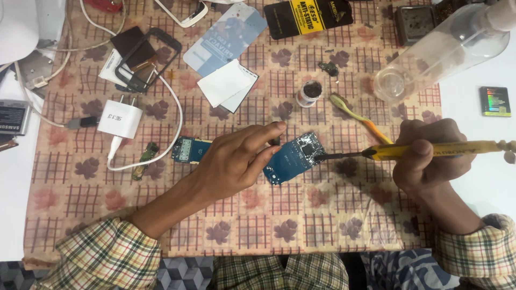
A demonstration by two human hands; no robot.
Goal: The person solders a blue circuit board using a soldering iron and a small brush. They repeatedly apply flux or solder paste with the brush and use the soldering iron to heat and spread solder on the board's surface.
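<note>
A blue circuit board (294, 157) lies on the patterned table cover (301, 215), with silver shielding at its upper right end. My left hand (236, 158) pinches the board's left part and holds it down. My right hand (430, 153) grips a yellow-handled soldering iron (430, 150), whose dark tip touches the board's silver end. A second blue board piece (189, 149) shows just left of my left hand.
A white charger (120, 119) with a cable, a black phone frame (145, 58), white cards (226, 83), a small round pot (310, 92), an orange toothbrush (360, 119), a clear plastic bottle (441, 51) and a small green board (145, 159) lie about. A battery (495, 101) rests at right.
</note>
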